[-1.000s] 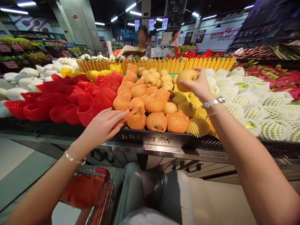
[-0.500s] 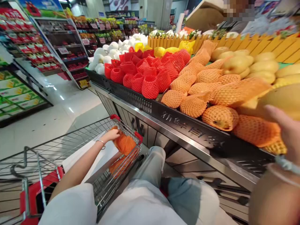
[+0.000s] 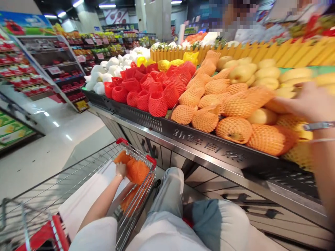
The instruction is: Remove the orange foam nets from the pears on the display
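Note:
Inside the shopping cart [image 3: 151, 161], my left hand [image 3: 121, 169] has its fingers closed against an orange net-wrapped mango [image 3: 138, 171]. More orange netting [image 3: 132, 200] shows lower, behind the cart's wires. My right hand [image 3: 311, 103] reaches over the fruit display, its thumb stretched left over orange netting and its fingers bent down among bare yellow mangoes [image 3: 268, 73]. Motion blur and the hand itself hide whether it grips one. Several mangoes in orange foam nets [image 3: 234, 129] lie just left of it and below.
The black display tray [image 3: 209, 146] runs along a metal-edged counter. Red-netted fruit [image 3: 158, 104] and white-wrapped fruit [image 3: 112, 64] lie farther left. A yellow picket fence [image 3: 178, 55] lines the back, with a person beyond it. Stocked shelves [image 3: 49, 59] stand at the left.
My right hand has moved up and away from me, farther over the mangoes; the large yellow mango close beside it no longer shows there. My left hand has moved slightly down and left in the cart.

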### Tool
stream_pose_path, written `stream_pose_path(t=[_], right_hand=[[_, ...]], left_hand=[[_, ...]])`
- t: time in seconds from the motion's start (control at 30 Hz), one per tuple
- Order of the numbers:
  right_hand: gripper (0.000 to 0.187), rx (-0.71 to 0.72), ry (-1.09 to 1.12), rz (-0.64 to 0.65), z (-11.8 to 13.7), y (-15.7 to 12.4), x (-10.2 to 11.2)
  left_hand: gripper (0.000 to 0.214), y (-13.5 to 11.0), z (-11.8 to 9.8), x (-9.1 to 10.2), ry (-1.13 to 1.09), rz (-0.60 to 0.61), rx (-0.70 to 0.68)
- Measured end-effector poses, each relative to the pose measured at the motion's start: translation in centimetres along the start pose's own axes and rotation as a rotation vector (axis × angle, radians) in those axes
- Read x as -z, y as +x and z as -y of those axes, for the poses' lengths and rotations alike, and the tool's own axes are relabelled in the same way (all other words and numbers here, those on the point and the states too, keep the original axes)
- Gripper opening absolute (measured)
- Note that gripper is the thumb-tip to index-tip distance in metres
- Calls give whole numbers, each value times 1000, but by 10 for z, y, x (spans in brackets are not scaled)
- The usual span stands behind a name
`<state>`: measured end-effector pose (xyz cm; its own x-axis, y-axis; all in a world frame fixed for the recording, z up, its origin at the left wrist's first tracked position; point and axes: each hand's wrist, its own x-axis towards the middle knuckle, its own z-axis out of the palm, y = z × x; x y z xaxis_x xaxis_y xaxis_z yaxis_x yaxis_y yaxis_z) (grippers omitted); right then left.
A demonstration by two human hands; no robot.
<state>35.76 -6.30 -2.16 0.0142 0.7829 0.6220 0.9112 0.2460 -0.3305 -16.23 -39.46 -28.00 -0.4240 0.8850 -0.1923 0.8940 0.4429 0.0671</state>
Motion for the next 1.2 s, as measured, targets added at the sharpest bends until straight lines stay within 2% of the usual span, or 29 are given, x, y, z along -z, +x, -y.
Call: stream_pose_path(t=[0.07,0.13,0.2,0.3,0.37,0.4,0.43,0.47,0.5,0.57,0.63,0.67,0.77,0.83,0.9,1.0,1.07,1.2], right_hand=[[92,-133,-79,114,5,0,7],[93,-146,-24,127,13,-4,19],[80,-137,42,55,23,-14,35],[59,-14,202,-169,43,-48,64],[48,98,392,-296,58,-84,80],[44,135,492,-312,65,-105,86],[39,154,593,-339,72,-127,88],[34,150,672,-313,77,-149,88],[29,134,730,-235,82,-171,85],[23,86,808,-29,85,-209,72],[19,10,879,130,83,-241,52],[18,-42,911,163,81,-254,41],[19,-182,956,139,72,-285,14],[18,-229,914,113,67,-301,1],[17,-295,849,129,62,-314,-10],[21,-417,802,257,55,-329,-31],[24,-426,780,319,52,-335,-48],[25,-403,826,232,48,-338,-72]], left_hand=[[24,8,-2,6,5,-72,-82],[34,19,-4,18,-12,-178,-200],[42,29,-8,36,-35,-292,-309],[38,26,-26,78,-42,-389,-400],[29,10,-49,112,-55,-378,-443],[26,-1,-65,129,-72,-359,-475],[25,-12,-83,145,-159,-249,-528],[25,-23,-102,158,-255,-141,-598],[26,-31,-123,168,-349,-74,-649],[30,-39,-163,175,-521,-43,-732],[33,-37,-198,165,-671,-36,-809],[33,-34,-213,156,-728,-12,-841],[34,-22,-248,120,-818,120,-899],[35,-16,-263,96,-855,202,-907],[37,-12,-270,77,-897,263,-894],[37,-7,-272,57,-952,350,-865],[36,-4,-272,47,-962,407,-850],[45,-1,-272,32,-1053,558,-889]])
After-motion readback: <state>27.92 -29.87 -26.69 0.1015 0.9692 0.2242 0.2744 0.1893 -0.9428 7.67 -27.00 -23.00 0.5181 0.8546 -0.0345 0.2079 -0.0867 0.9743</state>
